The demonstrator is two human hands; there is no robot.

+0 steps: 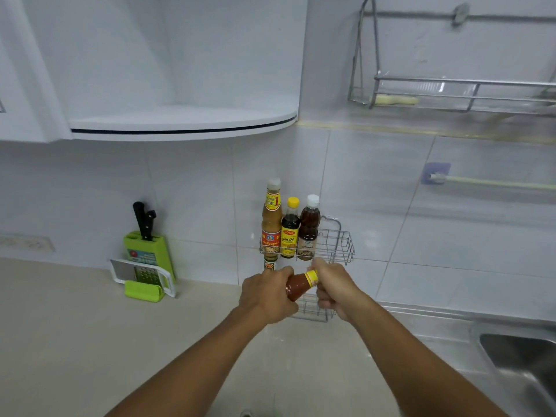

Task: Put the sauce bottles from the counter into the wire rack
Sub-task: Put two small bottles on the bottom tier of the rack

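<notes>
A two-tier wire rack stands against the tiled wall. Its upper tier holds three bottles: a tall tan sauce bottle, a dark bottle with a yellow cap and a brown bottle with a white cap. Another bottle shows partly on the lower tier behind my hands. I hold a red sauce bottle with a yellow neck band tilted in front of the rack. My left hand grips its body; my right hand is closed at its cap end.
A green knife block with black-handled knives and a grater stand at the wall to the left. A steel sink lies at the right. A curved white shelf and a wall-hung dish rack are overhead.
</notes>
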